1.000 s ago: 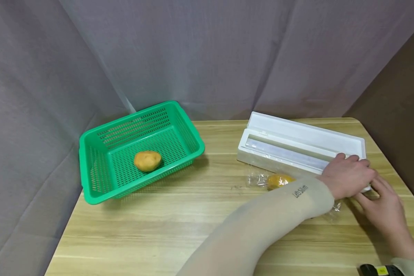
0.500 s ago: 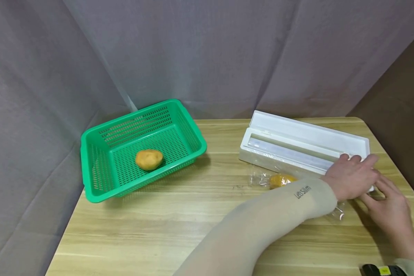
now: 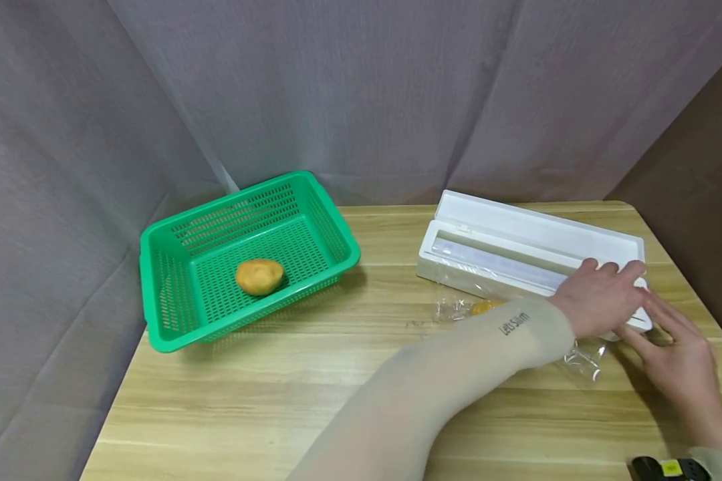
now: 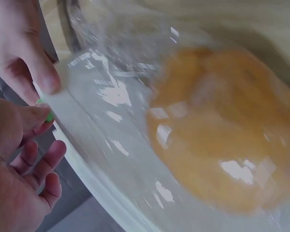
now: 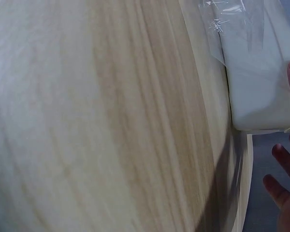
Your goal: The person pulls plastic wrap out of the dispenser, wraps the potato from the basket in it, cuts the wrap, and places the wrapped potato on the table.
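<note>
A white cling film dispenser (image 3: 451,270) stands at the table's right with its lid up and a film roll (image 3: 493,259) inside. My left hand (image 3: 595,297) reaches over its right end; in the left wrist view the fingers pinch a small green slide cutter (image 4: 49,116) at the box edge. My right hand (image 3: 682,361) grips the box's right end, thumb on the front face. Clear film (image 4: 115,92) hangs down the front and covers a yellow-brown, potato-like lump (image 4: 227,130). My left forearm partly hides that lump in the head view.
A green plastic basket (image 3: 249,329) sits at the table's left with one potato (image 3: 259,276) in it. Grey curtain (image 3: 313,93) stands behind the wooden table (image 3: 228,407). A black item with a yellow label (image 3: 670,467) shows by the right wrist.
My left hand has shifted a little left along the dispenser, uncovering more of its right end and the film below. The right hand keeps its place at the box end.
</note>
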### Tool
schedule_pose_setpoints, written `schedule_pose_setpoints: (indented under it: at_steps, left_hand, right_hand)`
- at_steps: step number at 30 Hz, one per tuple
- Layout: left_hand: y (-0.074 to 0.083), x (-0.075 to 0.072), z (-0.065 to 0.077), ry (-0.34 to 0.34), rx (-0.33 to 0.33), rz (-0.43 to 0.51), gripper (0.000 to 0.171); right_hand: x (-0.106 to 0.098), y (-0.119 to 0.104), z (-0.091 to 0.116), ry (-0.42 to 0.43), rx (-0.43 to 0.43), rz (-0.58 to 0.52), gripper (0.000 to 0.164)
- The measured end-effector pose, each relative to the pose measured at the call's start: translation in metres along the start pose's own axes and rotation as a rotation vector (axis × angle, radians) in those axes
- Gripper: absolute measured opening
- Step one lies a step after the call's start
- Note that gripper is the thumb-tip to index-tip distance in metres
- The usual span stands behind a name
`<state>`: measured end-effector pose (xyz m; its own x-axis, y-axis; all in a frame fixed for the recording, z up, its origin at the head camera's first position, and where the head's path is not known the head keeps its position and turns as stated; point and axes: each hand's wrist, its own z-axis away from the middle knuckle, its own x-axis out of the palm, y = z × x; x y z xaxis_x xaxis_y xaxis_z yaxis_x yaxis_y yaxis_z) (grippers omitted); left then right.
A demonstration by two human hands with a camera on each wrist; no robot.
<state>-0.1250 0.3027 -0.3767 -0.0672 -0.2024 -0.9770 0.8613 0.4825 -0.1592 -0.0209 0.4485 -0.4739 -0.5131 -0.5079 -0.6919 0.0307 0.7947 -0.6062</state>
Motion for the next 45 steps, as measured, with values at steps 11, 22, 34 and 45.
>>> schedule_pose_setpoints:
  at_steps: [11, 22, 34, 45]
  left_hand:
    - [-0.068, 0.009, 0.037, 0.024, -0.02, -0.1, 0.039]
    - [-0.147, 0.025, 0.09, 0.048, -0.039, -0.219, 0.037]
    - [-0.185, 0.036, 0.117, 0.041, -0.068, -0.38, 0.033]
    - [-0.196, 0.037, 0.124, -0.019, -0.059, -0.453, 0.031]
  right_hand:
    - [-0.004, 0.003, -0.003, -0.003, 0.038, 0.026, 0.07]
    - [-0.004, 0.003, -0.003, 0.026, 0.047, 0.015, 0.07]
    - [-0.001, 0.002, -0.003, 0.04, 0.042, 0.013, 0.07]
    - [0.007, -0.006, -0.001, 0.01, 0.066, 0.005, 0.071]
